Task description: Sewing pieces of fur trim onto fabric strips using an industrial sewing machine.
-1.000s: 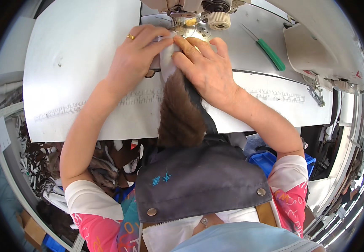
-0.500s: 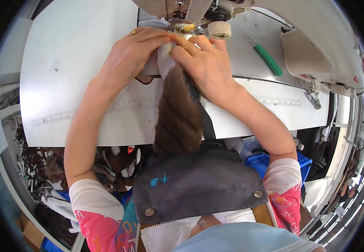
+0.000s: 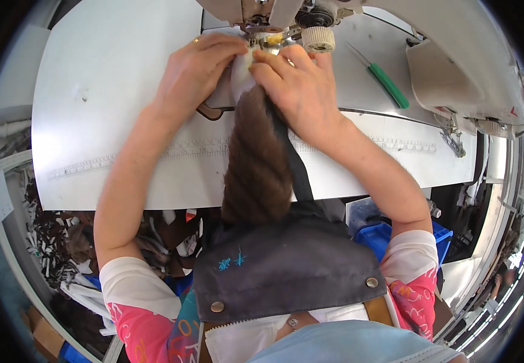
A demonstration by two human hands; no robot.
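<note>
- In the head view, my left hand (image 3: 195,69) is at the left edge of the white end (image 3: 242,81) of a piece of fur (image 3: 257,163), thumb and forefinger nearly together, pinching it.
- My right hand (image 3: 301,88) grips the same end from the right, thumb and forefinger bent and narrow on it; the exact touch of the fingertips is too small to tell.
- The fur lies between my forearms: its white end is just in front of the needle area of the sewing machine (image 3: 259,12), and its brown part hangs over the near edge of the white table (image 3: 92,78).
- A black strip (image 3: 300,175) runs down along the fur's right side.
- To the right of my right hand lies a pointed tool with a green handle (image 3: 389,86).
- Below the table, near my right elbow, is a blue bin (image 3: 374,239).
</note>
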